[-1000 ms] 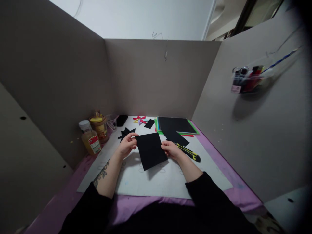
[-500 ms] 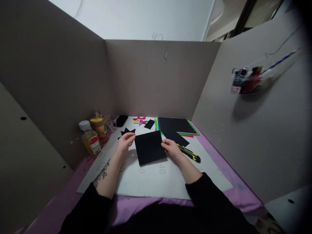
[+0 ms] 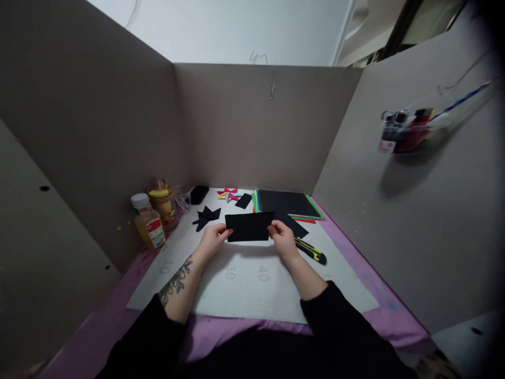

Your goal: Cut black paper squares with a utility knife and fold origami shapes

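Observation:
A sheet of black paper (image 3: 250, 227), now a wide rectangle, is held up above the white mat between both hands. My left hand (image 3: 214, 238) pinches its left edge, thumb in front. At the opposite edge my right hand (image 3: 282, 238) grips with thumb and fingers. Just beyond my left hand lies a folded black paper shape with pointed parts (image 3: 207, 216). A black-and-yellow utility knife (image 3: 311, 251) rests on the mat beside my right wrist. Behind my right hand is a black paper strip (image 3: 296, 226).
The white mat (image 3: 240, 295) bears printed numbers. A stack of coloured sheets (image 3: 290, 202) lies at the back right. Small coloured paper pieces (image 3: 229, 195), a black phone-like object (image 3: 199, 195), a cup (image 3: 163, 202) and a bottle (image 3: 149, 221) stand back left. Grey panels (image 3: 260, 126) enclose the table.
The black paper went from a tilted square to a level, wide rectangle about half as tall. My left hand moved lower and turned inward; my right hand shifted slightly right.

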A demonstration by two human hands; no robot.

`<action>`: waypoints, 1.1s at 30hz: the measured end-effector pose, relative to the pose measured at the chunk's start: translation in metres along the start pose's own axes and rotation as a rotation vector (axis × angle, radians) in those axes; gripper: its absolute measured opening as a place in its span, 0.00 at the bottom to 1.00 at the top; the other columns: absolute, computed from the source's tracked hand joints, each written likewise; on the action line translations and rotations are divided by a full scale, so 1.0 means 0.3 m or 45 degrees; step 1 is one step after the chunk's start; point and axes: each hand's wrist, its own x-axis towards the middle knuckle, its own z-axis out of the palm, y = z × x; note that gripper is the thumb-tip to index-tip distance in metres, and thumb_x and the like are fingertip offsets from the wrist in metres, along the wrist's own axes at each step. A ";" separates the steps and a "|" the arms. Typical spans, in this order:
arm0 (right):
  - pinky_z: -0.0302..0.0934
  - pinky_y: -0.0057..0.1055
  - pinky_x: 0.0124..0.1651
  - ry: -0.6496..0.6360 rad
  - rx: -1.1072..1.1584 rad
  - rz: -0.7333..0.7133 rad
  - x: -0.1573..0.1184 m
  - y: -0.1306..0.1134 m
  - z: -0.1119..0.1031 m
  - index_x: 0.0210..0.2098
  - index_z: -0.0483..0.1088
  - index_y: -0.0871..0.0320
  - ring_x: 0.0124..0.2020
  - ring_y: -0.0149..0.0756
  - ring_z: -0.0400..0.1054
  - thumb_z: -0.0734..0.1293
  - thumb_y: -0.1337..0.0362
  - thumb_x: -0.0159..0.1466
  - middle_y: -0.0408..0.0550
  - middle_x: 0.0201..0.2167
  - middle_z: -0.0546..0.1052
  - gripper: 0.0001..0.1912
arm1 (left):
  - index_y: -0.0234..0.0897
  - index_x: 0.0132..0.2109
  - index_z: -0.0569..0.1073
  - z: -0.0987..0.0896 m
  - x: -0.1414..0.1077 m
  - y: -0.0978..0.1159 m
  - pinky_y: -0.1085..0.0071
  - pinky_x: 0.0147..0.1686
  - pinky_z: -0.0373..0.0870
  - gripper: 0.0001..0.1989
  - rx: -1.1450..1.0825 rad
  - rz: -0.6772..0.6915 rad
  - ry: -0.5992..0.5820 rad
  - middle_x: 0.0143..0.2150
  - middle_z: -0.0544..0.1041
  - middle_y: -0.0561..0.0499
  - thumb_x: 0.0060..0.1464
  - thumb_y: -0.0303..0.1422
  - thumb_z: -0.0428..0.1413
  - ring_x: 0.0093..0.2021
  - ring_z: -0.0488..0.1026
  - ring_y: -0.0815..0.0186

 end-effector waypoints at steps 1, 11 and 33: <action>0.54 0.28 0.27 -0.025 -0.002 0.024 0.002 0.010 0.003 0.26 0.64 0.56 0.22 0.32 0.59 0.62 0.57 0.57 0.40 0.19 0.64 0.09 | 0.36 0.21 0.70 0.003 0.001 -0.006 0.73 0.25 0.53 0.13 0.054 0.014 0.019 0.18 0.66 0.55 0.48 0.38 0.55 0.23 0.61 0.69; 0.49 0.26 0.26 -0.081 -0.030 0.094 0.010 0.053 0.018 0.20 0.60 0.56 0.21 0.28 0.53 0.68 0.55 0.51 0.36 0.17 0.60 0.15 | 0.35 0.21 0.67 0.011 -0.003 0.017 0.74 0.24 0.53 0.13 0.006 -0.184 0.025 0.17 0.65 0.56 0.46 0.39 0.55 0.20 0.61 0.70; 0.60 0.28 0.39 -0.121 -0.474 0.371 0.329 0.110 0.263 0.28 0.72 0.59 0.37 0.38 0.70 0.66 0.66 0.52 0.49 0.30 0.77 0.05 | 0.38 0.24 0.57 -0.102 0.062 -0.086 0.81 0.14 0.45 0.24 -1.092 -0.567 0.715 0.15 0.57 0.63 0.32 0.40 0.67 0.15 0.55 0.78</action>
